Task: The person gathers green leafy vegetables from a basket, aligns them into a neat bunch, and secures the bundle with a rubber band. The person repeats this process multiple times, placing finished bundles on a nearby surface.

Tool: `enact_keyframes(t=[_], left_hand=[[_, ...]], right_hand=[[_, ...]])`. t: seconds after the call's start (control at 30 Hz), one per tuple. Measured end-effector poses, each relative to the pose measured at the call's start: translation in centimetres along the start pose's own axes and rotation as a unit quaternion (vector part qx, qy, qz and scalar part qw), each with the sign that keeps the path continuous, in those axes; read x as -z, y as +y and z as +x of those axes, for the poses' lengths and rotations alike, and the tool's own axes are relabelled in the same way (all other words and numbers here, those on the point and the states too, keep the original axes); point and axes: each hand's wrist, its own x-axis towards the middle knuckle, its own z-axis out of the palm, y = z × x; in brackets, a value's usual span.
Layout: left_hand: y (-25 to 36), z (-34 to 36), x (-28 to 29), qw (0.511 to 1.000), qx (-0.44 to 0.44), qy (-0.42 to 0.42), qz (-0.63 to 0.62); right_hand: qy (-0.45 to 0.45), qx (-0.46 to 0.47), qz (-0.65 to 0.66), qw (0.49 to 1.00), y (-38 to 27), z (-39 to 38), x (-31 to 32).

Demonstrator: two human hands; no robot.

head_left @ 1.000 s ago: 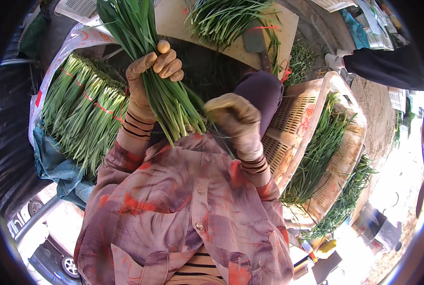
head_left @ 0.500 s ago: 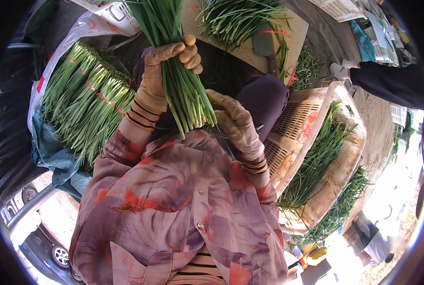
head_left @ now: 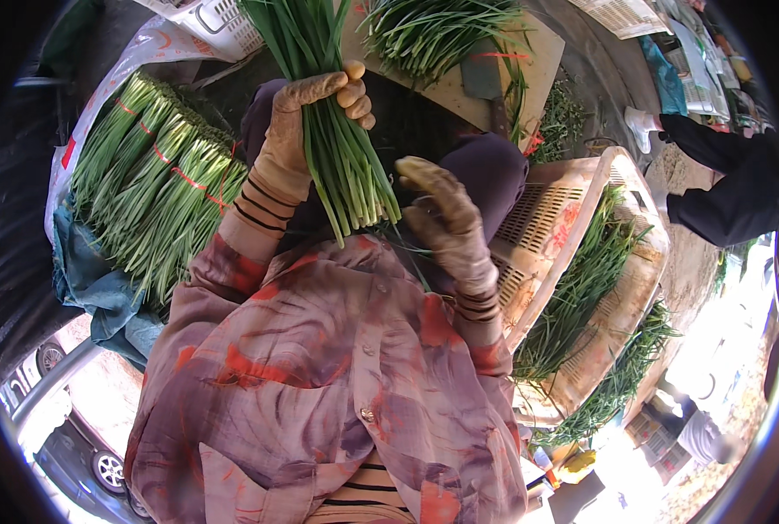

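Observation:
My gloved left hand (head_left: 315, 105) is closed around a bunch of garlic chives (head_left: 346, 166). The leaves spread upward past the fist, and the pale cut ends hang down in front of my chest. Just right of those ends is my gloved right hand (head_left: 446, 218), its fingers bent and parted, with a small gap between it and the bunch. A thin green strand hangs near its wrist; whether it touches the glove I cannot tell.
Chive bundles tied with red bands (head_left: 158, 175) lie at left on a pale sack. Ahead, a board (head_left: 538, 61) carries loose chives (head_left: 442, 35) and a dark flat blade (head_left: 481, 77). A plastic basket (head_left: 573, 210) of greens leans at my right. Someone's dark-trousered legs (head_left: 721, 192) are at far right.
My right hand has drawn away from the bunch, slightly to the right, and its fingers have parted. The left hand keeps its hold. The person at far right has changed stance.

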Motion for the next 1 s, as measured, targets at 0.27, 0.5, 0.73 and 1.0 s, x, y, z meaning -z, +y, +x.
enact_keyframes(t=[0.27,0.5,0.73,1.0], left_hand=[[-0.1,-0.2,1.1,0.999,-0.007,0.043,0.029],[-0.8,-0.1,1.4,0.999,0.027,0.046,0.003],[-0.5,-0.6,1.4,0.997,0.060,0.002,-0.052],[4.8,-1.6,0.6,0.956,-0.109,-0.251,-0.107]], right_hand=[[0.055,-0.022,0.049,0.997,2.0,-0.8,-1.9],[-0.060,-0.203,0.164,0.964,0.3,-0.4,-1.2],[-0.054,-0.111,0.050,0.991,2.0,-0.5,-1.9],[0.026,-0.177,-0.157,0.971,-0.5,-6.5,7.2]])
